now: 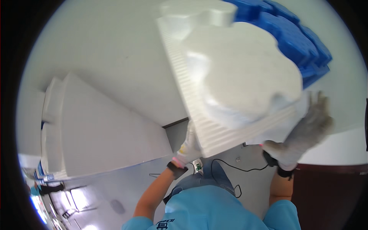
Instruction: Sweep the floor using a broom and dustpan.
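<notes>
A white moulded plastic tray (245, 73), with raised rounded shapes and a ribbed border, is held up in front of me at a tilt. My left hand (188, 147), in a pale work glove, grips its lower left edge; part of the fingers is hidden by the tray. To the right of the tray, my right hand (310, 130) is gloved too, with fingers stretched out and nothing in it. Behind the white tray's upper right side shows a blue moulded tray (293, 38) of similar shape.
A large white panel (107, 134) stands at the left, with white moulded pieces (51, 149) at its far side. Black cable (245, 170) lies on the grey floor near my feet. A dark red-brown surface (333, 195) is at the lower right. Another person (38, 189) is at the far left.
</notes>
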The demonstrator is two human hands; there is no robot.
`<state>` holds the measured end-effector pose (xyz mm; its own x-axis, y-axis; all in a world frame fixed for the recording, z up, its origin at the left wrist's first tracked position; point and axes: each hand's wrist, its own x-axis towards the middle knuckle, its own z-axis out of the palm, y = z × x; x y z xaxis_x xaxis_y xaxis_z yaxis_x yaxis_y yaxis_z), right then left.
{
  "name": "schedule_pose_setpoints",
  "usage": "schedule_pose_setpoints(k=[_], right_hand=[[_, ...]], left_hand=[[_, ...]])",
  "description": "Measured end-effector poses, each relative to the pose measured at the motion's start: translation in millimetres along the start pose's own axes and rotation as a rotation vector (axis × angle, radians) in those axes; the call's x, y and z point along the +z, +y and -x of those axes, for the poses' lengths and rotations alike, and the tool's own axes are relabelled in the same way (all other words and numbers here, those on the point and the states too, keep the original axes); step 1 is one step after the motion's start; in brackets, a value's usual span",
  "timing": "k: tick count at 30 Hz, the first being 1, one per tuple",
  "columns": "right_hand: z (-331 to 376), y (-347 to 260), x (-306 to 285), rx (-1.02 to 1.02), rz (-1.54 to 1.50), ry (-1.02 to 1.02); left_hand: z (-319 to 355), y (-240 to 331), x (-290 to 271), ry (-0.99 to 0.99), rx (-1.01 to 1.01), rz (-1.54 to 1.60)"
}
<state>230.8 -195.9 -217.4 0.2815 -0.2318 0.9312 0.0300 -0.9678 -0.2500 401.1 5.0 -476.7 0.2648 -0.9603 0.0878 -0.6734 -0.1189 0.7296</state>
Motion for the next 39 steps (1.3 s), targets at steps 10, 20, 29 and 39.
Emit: schedule_pose_setpoints(k=[10, 20, 29, 39], right_hand=[[-28.9, -4.5, 7.9, 0.180, -0.013, -0.289], [-28.5, 6.0, 40.0, 0.071, 0.104, -0.233], [-32.3, 14.6, 33.7, 0.052, 0.157, -0.283], [-19.4, 29.5, 31.8, -0.088, 0.362, -0.220]], left_hand=[[-21.4, 17.5, 27.4, 0.136, -0.493, 0.358], [-37.2, 10.0, 14.1, 0.004, -0.496, 0.310], [-24.3, 14.1, 17.0, 0.012, -0.538, 0.270], [97.9, -13.7, 57.7, 0.197, -0.927, 0.291]])
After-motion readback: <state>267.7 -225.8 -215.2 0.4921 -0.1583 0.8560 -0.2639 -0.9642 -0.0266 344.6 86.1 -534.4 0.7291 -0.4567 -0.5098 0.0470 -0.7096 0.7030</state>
